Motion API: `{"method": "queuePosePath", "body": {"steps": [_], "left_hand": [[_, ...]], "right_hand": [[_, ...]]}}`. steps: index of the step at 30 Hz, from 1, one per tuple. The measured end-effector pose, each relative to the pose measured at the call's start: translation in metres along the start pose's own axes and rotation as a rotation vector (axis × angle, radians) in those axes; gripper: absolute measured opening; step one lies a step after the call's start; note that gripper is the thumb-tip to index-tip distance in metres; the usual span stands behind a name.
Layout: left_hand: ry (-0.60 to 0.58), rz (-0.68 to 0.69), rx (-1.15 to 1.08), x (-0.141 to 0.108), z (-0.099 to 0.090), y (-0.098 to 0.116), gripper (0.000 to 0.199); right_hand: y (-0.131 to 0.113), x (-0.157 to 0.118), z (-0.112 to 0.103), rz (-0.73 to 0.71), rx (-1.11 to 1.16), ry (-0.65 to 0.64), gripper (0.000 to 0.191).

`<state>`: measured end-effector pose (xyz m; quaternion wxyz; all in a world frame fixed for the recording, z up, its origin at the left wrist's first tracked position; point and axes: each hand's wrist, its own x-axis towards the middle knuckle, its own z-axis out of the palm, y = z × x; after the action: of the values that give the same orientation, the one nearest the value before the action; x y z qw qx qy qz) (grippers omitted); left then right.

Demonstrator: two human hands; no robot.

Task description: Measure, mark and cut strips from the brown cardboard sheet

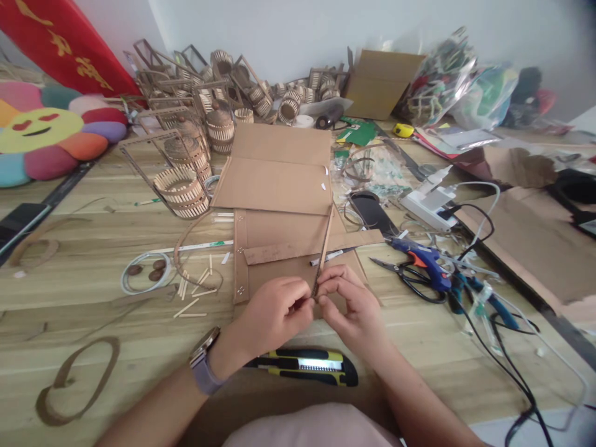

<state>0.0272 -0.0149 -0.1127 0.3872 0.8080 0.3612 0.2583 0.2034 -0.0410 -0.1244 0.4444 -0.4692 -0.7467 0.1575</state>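
Brown strip [325, 244], straight, unattached, sits pinched in left hand [277, 310] and right hand [356, 310] fingertips; baskets [190, 203] stand assembled, sticks [186, 308] lie loose.

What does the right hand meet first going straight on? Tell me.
The right hand would probably meet the left hand first, its fingertips lying close by at the near end of the brown strip; whether they touch is unclear.

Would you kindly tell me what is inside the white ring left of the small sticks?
The white ring holds three brown balls; the tabletop directly beneath them is covered and cannot be seen.
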Motion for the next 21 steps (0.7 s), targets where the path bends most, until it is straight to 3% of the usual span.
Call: {"method": "queuePosePath", "body": {"steps": [9,13,21], "left_hand": [[-0.074,-0.07,0.076,0.0012,-0.0031,-0.0006,0.027],[-0.05,-0.11,0.07,0.0001,0.0015,-0.0001,0.025],[-0.002,0.076,0.084,-0.0003,0.002,-0.0051,0.025]], "right_hand": [[0.0051,-0.004,0.0037,-0.143,-0.18,0.024,0.014],[0.0043,-0.0058,0.0074,-0.196,-0.234,0.054,0.016],[0.0014,-0.0078,0.006,-0.146,-0.189,0.078,0.018]]}}
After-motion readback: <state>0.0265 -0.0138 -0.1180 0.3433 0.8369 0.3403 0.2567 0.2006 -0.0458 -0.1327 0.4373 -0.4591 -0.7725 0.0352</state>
